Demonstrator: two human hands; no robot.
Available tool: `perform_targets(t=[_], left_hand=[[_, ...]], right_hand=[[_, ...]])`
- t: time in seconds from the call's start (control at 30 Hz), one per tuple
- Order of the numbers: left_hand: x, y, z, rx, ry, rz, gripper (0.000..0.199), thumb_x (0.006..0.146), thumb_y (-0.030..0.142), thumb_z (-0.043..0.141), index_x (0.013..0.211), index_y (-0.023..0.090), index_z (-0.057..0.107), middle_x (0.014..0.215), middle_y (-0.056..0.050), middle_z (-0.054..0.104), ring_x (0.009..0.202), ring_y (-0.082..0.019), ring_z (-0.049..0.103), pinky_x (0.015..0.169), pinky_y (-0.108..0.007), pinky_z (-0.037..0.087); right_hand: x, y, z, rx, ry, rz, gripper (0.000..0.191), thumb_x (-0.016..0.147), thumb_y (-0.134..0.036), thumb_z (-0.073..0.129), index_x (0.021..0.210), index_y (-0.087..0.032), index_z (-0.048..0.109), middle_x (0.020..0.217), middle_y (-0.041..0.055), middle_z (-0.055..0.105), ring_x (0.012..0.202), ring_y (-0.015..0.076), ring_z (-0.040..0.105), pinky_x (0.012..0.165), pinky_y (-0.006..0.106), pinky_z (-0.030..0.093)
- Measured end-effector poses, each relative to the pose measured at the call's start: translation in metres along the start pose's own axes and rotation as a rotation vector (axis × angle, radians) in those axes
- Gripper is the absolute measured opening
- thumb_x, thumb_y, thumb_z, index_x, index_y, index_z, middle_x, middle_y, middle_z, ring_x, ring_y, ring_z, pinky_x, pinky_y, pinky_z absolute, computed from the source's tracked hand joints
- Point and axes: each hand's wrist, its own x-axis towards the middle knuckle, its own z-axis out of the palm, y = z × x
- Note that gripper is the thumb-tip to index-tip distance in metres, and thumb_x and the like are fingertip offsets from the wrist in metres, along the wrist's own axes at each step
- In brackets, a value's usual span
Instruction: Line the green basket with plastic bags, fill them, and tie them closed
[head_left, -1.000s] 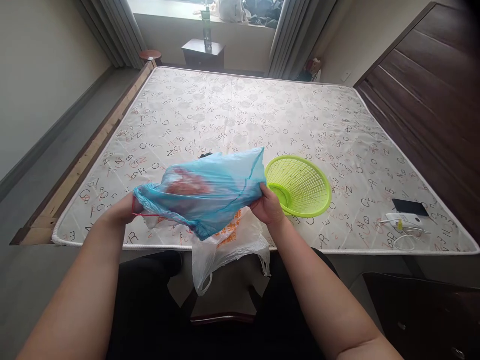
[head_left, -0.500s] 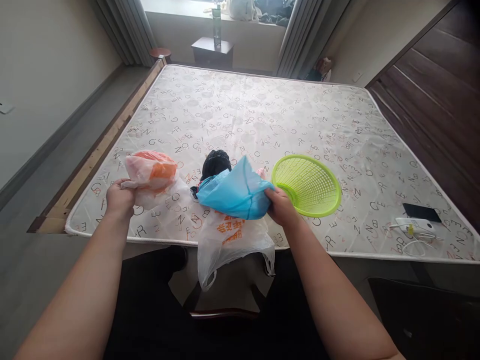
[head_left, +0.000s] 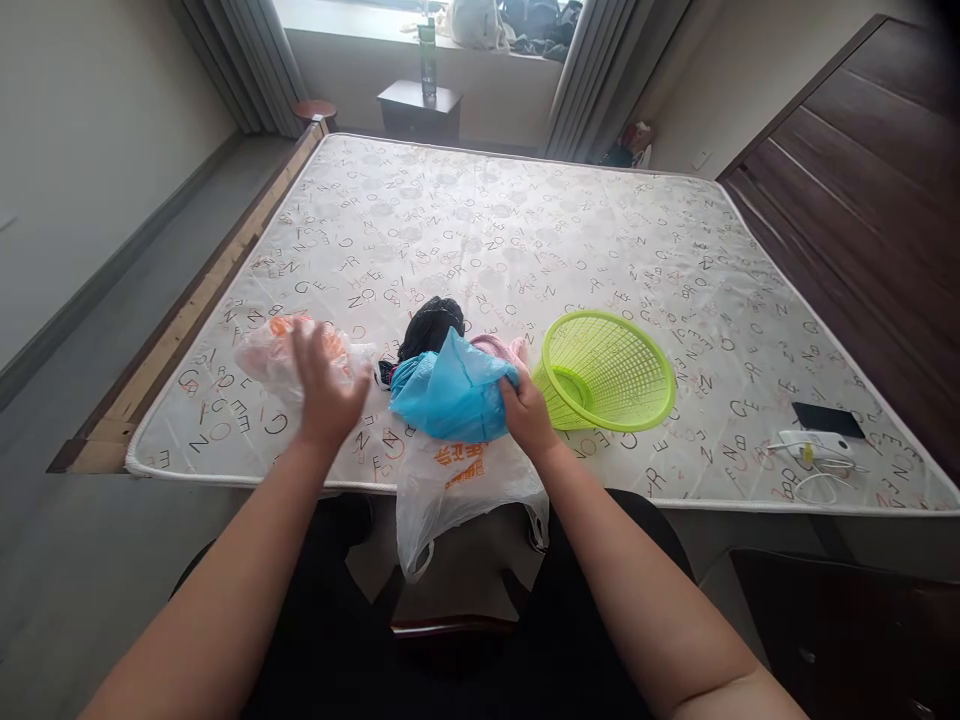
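Note:
My left hand (head_left: 324, 380) is open and blurred, its fingers spread just above a translucent plastic bag with orange contents (head_left: 281, 355) on the patterned mattress (head_left: 450, 220). My right hand (head_left: 526, 412) grips the edge of a crumpled blue plastic bag (head_left: 450, 396). Behind that bag lie a black soft item (head_left: 431, 328) and a pink cloth (head_left: 499, 350). A white carrier bag with orange print (head_left: 465, 500) hangs over the mattress's near edge. A lime-green plastic basket (head_left: 606, 370) lies tilted on its side, just right of my right hand.
A black phone (head_left: 821, 417) and a white charger with a cable (head_left: 810, 445) lie at the mattress's right side. Bare wooden bed slats (head_left: 180, 340) run along its left edge. A dark wooden panel (head_left: 847, 200) stands to the right.
My left hand has let go of the orange-filled bag and lifted open above it. The blue bag has shifted towards the middle, and the pink cloth now shows behind it.

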Motion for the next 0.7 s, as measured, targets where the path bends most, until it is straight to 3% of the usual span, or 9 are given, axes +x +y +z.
perform_targets(t=[0.1, 0.17, 0.27, 0.37, 0.43, 0.53, 0.6, 0.63, 0.7], left_hand=[[-0.023, 0.038, 0.020, -0.130, -0.318, 0.239, 0.110, 0.082, 0.055, 0.077, 0.165, 0.031, 0.009, 0.174, -0.014, 0.004, 0.160, -0.038, 0.008, 0.125, -0.058, 0.026], [-0.040, 0.056, 0.034, -0.188, -0.425, 0.308, 0.117, 0.078, 0.057, 0.080, 0.167, 0.028, 0.009, 0.174, -0.016, 0.004, 0.159, -0.040, 0.010, 0.125, -0.057, 0.029], [-0.054, 0.069, 0.047, -0.218, -0.526, 0.204, 0.107, 0.083, 0.038, 0.077, 0.167, 0.020, 0.012, 0.164, -0.020, 0.035, 0.150, -0.038, 0.038, 0.118, -0.049, 0.042], [-0.045, 0.065, 0.043, -0.177, -0.557, 0.024, 0.078, 0.081, 0.016, 0.065, 0.156, 0.023, 0.043, 0.138, -0.011, 0.066, 0.126, -0.032, 0.064, 0.107, -0.042, 0.052], [-0.030, 0.053, 0.029, -0.115, -0.427, -0.074, 0.054, 0.078, 0.011, 0.060, 0.130, 0.021, 0.066, 0.126, -0.007, 0.072, 0.118, -0.030, 0.067, 0.107, -0.042, 0.051], [-0.005, 0.023, -0.003, -0.033, -0.027, -0.301, 0.031, 0.079, 0.015, 0.060, 0.109, 0.015, 0.067, 0.108, -0.008, 0.073, 0.105, -0.029, 0.068, 0.101, -0.044, 0.054], [0.006, 0.001, -0.025, -0.029, 0.291, -0.383, 0.035, 0.084, 0.021, 0.061, 0.118, 0.010, 0.061, 0.117, -0.012, 0.069, 0.109, -0.029, 0.066, 0.102, -0.045, 0.052], [0.009, -0.009, -0.034, -0.045, 0.379, -0.381, 0.043, 0.088, 0.025, 0.061, 0.127, 0.009, 0.054, 0.127, -0.013, 0.065, 0.116, -0.030, 0.063, 0.106, -0.045, 0.050], [0.007, -0.024, -0.044, -0.049, 0.370, -0.363, 0.058, 0.095, 0.029, 0.055, 0.144, 0.007, 0.036, 0.147, -0.019, 0.050, 0.133, -0.034, 0.051, 0.114, -0.051, 0.042]], right_hand=[[-0.005, 0.000, 0.008, -0.003, 0.023, -0.068, 0.037, 0.092, -0.054, 0.065, 0.117, -0.028, 0.071, 0.134, 0.0069, 0.066, 0.139, 0.0334, 0.050, 0.113, 0.052, 0.047], [-0.008, 0.000, 0.011, 0.099, -0.111, 0.008, 0.037, 0.089, -0.055, 0.068, 0.110, -0.025, 0.072, 0.118, 0.0078, 0.071, 0.125, 0.0324, 0.061, 0.104, 0.048, 0.054], [-0.013, -0.002, 0.010, 0.226, -0.317, 0.102, 0.037, 0.086, -0.054, 0.072, 0.108, -0.025, 0.072, 0.110, 0.0056, 0.071, 0.111, 0.0273, 0.066, 0.097, 0.043, 0.058], [-0.017, -0.004, 0.007, 0.226, -0.374, 0.116, 0.034, 0.086, -0.053, 0.072, 0.104, -0.024, 0.071, 0.103, 0.0041, 0.070, 0.099, 0.0237, 0.069, 0.089, 0.040, 0.060], [-0.017, -0.004, 0.005, 0.200, -0.337, 0.090, 0.032, 0.089, -0.053, 0.069, 0.102, -0.024, 0.069, 0.102, 0.0040, 0.069, 0.092, 0.0219, 0.070, 0.082, 0.038, 0.060], [-0.015, -0.002, 0.002, 0.137, -0.262, 0.023, 0.028, 0.092, -0.051, 0.063, 0.099, -0.024, 0.067, 0.105, 0.0057, 0.068, 0.087, 0.0201, 0.071, 0.081, 0.038, 0.059], [-0.014, 0.001, 0.000, 0.071, -0.236, -0.010, 0.026, 0.094, -0.050, 0.060, 0.098, -0.024, 0.066, 0.103, 0.0065, 0.069, 0.085, 0.0197, 0.070, 0.083, 0.040, 0.059], [-0.014, 0.002, -0.001, 0.033, -0.231, -0.022, 0.025, 0.095, -0.048, 0.059, 0.098, -0.024, 0.066, 0.102, 0.0064, 0.069, 0.085, 0.0197, 0.070, 0.084, 0.041, 0.058], [-0.014, 0.005, -0.002, -0.070, -0.241, -0.057, 0.023, 0.097, -0.045, 0.055, 0.100, -0.025, 0.066, 0.100, 0.0058, 0.070, 0.084, 0.0196, 0.069, 0.084, 0.041, 0.057]])
